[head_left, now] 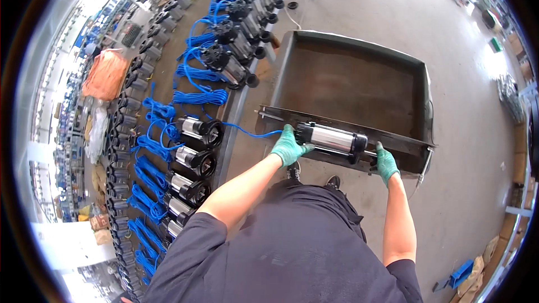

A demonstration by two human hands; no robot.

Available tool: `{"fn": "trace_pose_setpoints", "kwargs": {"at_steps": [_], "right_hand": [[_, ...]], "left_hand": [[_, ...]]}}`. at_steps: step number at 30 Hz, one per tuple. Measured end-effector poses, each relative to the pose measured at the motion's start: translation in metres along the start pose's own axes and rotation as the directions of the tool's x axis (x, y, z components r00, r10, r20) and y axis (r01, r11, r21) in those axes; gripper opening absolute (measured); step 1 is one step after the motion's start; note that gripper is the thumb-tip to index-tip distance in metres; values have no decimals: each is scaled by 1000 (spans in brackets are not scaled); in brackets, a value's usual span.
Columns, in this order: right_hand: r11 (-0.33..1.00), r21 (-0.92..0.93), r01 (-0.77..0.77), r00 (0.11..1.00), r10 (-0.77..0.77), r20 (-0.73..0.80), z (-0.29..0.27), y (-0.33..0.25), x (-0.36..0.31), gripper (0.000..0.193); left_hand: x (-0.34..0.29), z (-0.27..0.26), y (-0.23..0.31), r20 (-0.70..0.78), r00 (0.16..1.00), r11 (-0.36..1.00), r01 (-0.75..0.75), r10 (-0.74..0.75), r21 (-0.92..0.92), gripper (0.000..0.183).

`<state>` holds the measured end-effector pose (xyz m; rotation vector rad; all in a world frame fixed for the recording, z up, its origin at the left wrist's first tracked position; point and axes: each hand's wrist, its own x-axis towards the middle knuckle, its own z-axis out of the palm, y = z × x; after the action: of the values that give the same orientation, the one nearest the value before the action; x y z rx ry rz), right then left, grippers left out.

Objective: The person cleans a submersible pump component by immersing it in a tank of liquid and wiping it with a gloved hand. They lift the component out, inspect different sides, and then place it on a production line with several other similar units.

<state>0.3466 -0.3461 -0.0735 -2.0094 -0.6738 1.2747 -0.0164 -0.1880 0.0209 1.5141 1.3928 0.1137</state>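
Motor [332, 138] between left hand [288, 147] and right hand [387, 164], at the near side of a metal tank [359, 41].

Judged as midway in the handling of this one unit: already away from the bench [168, 50], not yet let go. Remaining, as far as visible: the release of this piece, and perhaps many similar motors [186, 157] in rows on the bench; finished or not, impossible to tell. Lying crosswise, slightly tilted down toward the right: cable end in the grasp of the left hand, shaft end in the grasp of the right hand, some fingers hidden. Over the near part of the tank; resting there or only held in the air, cannot tell. From the left end, back toward the bench, a blue cable [251, 133].
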Motion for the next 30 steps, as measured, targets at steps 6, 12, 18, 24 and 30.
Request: {"fn": "trace_pose_setpoints", "kwargs": {"at_steps": [6, 12, 18, 24, 30], "right_hand": [[991, -45, 129, 977, -135, -166, 16, -24, -24, 46], [972, 227, -62, 962, -2, 274, -27, -81, -77, 30], [992, -51, 112, 984, -104, 142, -24, -73, -62, 44], [950, -298, 91, 993, -109, -43, -11, -58, -41, 47], [598, -460, 657, 734, -645, 210, -43, -58, -79, 39]], "left_hand": [[-2, 3, -10, -55, 991, 987, -129, 124, -96, 73], [-1, 7, 10, -11, 998, 963, -63, 63, -261, 53], [-2, 2, 11, 10, 1000, 969, -21, 24, -247, 71], [25, 2, -15, 348, 917, 194, 384, -197, -903, 63], [12, 8, -24, -55, 990, 983, -137, 131, -120, 56]]}}
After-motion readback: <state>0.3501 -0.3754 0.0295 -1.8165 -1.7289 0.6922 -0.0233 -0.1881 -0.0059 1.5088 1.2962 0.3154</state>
